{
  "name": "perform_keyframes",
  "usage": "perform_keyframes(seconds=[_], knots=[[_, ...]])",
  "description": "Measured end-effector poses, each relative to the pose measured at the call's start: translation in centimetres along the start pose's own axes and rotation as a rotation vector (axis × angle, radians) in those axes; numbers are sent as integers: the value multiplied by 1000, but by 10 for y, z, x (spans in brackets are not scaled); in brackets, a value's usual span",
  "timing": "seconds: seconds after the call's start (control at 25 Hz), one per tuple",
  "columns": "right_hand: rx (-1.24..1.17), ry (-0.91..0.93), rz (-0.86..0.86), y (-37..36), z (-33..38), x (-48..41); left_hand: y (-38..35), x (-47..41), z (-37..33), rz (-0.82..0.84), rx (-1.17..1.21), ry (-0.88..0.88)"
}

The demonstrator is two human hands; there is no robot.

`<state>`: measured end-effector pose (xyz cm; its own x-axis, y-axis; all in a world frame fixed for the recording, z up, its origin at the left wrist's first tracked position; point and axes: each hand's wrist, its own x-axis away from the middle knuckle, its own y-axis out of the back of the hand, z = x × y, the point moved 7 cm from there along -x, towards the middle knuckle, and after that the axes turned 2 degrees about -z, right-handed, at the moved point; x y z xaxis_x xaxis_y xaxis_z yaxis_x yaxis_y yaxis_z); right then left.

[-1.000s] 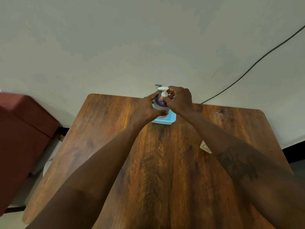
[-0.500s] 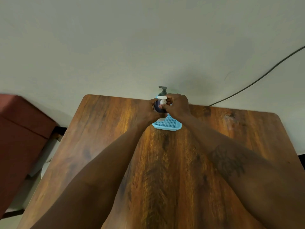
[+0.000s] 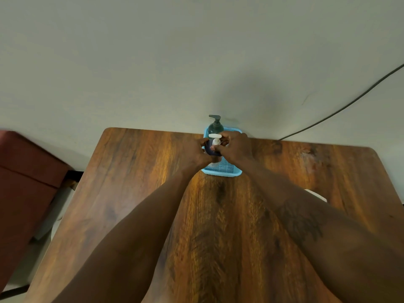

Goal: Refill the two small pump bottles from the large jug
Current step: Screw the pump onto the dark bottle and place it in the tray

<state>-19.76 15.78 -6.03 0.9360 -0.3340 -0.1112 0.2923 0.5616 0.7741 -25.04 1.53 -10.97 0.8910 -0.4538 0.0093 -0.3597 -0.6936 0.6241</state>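
1. Where it's at: the white-pump bottle [image 3: 210, 150] is at the far edge of the table [image 3: 131, 171], over the little blue basket [image 3: 220, 172] that sits against the wall. Our hands cover the base, so we honestly can't tell if it's resting on the basket floor or lifted a touch. The second one, a dark green pump bottle [image 3: 215, 127], stands upright just behind it in the same basket. No jug in view.
2. Grip: our left hand [image 3: 195, 155] is curled round the dark body of the bottle. Our right hand [image 3: 236, 148] has its fingers pinched in at the neck of the white pump [image 3: 215, 137], just under the spout. Both are closed on that one bottle and hold nothing else.
3. Our read is that we're at the unscrew-the-pump step, so no refilling has happened yet.
4. Handling: it looks small, light and stiff, probably smooth plastic, and likely a bit slick if there's soap on it. We'd hold the body firmly with the left to resist the twist and turn at the collar, not the spout, which is a thin lever that may just spin. The dip tube will probably come out dripping.
5. Watch out: the basket looks light enough to skid, and the green bottle is close enough behind to get knocked.
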Motion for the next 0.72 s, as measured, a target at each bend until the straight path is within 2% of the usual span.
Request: perform_keyframes(seconds=[0.36,0.72], knots=[[-39,-53,61,-18,-12,4,-6,8,1,71,27,40],[-76,-81,109,-16,-15,3,0,14,-10,48,18,76]])
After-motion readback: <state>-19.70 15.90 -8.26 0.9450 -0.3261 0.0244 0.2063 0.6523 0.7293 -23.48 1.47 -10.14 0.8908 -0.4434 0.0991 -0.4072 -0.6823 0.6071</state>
